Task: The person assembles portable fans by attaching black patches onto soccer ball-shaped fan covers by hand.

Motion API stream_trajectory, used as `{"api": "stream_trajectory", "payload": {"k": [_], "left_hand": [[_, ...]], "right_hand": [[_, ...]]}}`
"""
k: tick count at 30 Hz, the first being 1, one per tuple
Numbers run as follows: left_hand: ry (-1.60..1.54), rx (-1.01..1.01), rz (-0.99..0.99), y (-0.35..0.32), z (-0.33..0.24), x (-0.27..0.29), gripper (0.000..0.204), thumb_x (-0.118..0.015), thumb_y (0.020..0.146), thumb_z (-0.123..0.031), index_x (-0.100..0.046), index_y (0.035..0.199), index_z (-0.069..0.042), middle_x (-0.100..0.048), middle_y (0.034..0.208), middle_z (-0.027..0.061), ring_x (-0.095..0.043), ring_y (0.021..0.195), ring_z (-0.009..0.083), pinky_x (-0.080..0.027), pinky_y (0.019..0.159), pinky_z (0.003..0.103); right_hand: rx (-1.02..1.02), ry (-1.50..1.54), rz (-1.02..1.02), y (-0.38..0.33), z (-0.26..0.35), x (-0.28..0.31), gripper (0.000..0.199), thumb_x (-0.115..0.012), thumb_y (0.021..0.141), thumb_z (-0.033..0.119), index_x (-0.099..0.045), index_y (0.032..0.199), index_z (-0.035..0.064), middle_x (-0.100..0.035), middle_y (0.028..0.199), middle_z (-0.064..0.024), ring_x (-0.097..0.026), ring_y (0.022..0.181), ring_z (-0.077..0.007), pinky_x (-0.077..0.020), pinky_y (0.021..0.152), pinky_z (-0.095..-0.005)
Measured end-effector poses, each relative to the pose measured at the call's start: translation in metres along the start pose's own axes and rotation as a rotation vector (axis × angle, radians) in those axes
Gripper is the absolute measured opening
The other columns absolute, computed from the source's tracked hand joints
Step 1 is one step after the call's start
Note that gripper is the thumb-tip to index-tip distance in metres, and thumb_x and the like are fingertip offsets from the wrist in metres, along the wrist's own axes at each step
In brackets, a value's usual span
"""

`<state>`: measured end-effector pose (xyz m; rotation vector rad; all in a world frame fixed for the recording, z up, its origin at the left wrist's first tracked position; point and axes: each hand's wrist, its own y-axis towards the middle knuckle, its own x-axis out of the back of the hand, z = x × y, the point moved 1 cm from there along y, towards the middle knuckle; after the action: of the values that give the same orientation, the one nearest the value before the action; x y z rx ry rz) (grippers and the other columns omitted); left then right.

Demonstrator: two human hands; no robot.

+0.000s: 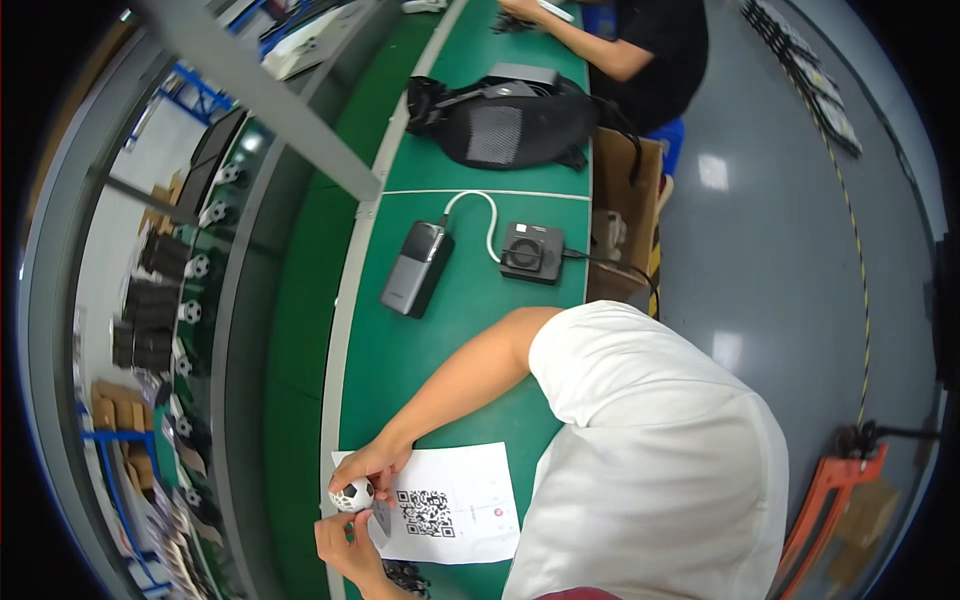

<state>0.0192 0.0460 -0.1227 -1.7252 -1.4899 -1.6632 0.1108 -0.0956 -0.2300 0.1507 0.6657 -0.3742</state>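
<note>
I am noting first what is obscured: the white-shirted shoulder (pixel 650 450) of the person is covering the lower right of the green bench (pixel 470 330), and the lower frame edge is cutting off the forearm behind the left hand (pixel 345 545). A dark clump (pixel 405 577) at the paper's bottom edge is too small to identify. Whatever flat grey piece (pixel 381 515) is hanging beside the ball is hard to make out.

I am seeing the right hand (pixel 368 463) curling its fingertips down over the top of a small white ball with dark patches (pixel 352 494), closed on it. The left hand is coming up from below, thumb and fingers pinching at the ball's underside; I cannot tell whether it is gripping the ball or the grey piece. The ball is sitting between both hands at the bench's left edge, just over the left margin of a white printed sheet (pixel 470 500).

Further up the bench, a grey oblong device (pixel 415 268) is lying near a black square unit (pixel 531 251), a white cable (pixel 480 205) between them. A black mesh bag (pixel 510 125) is lying beyond, near another person's arm (pixel 575 35).
</note>
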Motion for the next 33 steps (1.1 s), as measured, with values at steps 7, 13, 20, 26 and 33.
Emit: {"api": "stream_trajectory", "payload": {"k": [7,13,20,26,33], "left_hand": [[0.079,0.245,0.092,0.023,-0.017,-0.002,0.017,-0.076,0.079,-0.008,-0.066,0.076,0.005,-0.064,0.067,0.0136,-0.060,0.058,0.0273,-0.047,0.053,0.036],[-0.004,0.332,-0.006,0.017,-0.009,-0.007,0.014,-0.076,0.072,-0.002,-0.065,0.075,0.004,-0.063,0.065,0.0133,-0.059,0.058,0.0225,-0.047,0.056,0.034],[0.249,-0.213,0.154,0.015,0.018,0.015,0.024,-0.087,0.061,-0.012,-0.069,0.076,-0.005,-0.065,0.072,0.0087,-0.062,0.066,0.0255,-0.050,0.056,0.036],[0.362,-0.564,0.331,0.036,-0.019,0.029,0.023,-0.060,0.067,-0.016,-0.062,0.087,-0.005,-0.057,0.084,0.0141,-0.057,0.081,0.0327,-0.048,0.061,0.041],[0.331,-0.620,0.082,0.019,0.005,0.013,0.018,-0.068,0.064,-0.005,-0.067,0.081,-0.009,-0.063,0.083,0.0061,-0.060,0.071,0.0258,-0.050,0.059,0.037]], "right_hand": [[0.033,0.049,0.043,-0.004,0.011,0.009,0.053,-0.049,0.095,0.061,-0.059,0.092,0.0091,-0.056,0.071,-0.0044,-0.055,0.059,-0.0168,-0.0589,0.062,-0.0422],[0.060,0.096,-0.029,0.000,0.005,0.009,0.052,-0.051,0.092,0.064,-0.059,0.099,0.0136,-0.061,0.076,-0.0037,-0.056,0.053,-0.0150,-0.0589,0.053,-0.0391],[-0.012,0.054,0.058,0.002,-0.005,-0.004,0.060,-0.040,0.096,0.068,-0.061,0.102,0.0119,-0.052,0.060,-0.0022,-0.034,0.036,-0.0085,-0.0588,0.067,-0.0377],[-0.055,0.045,-0.015,-0.005,0.006,0.008,0.058,-0.039,0.097,0.067,-0.059,0.105,0.0135,-0.050,0.062,0.0022,-0.037,0.045,-0.0075,-0.0564,0.074,-0.0408],[-0.066,0.048,0.034,-0.004,0.012,0.006,0.058,-0.042,0.095,0.067,-0.063,0.097,0.0120,-0.049,0.062,0.0001,-0.039,0.045,-0.0101,-0.0553,0.077,-0.0410]]}}
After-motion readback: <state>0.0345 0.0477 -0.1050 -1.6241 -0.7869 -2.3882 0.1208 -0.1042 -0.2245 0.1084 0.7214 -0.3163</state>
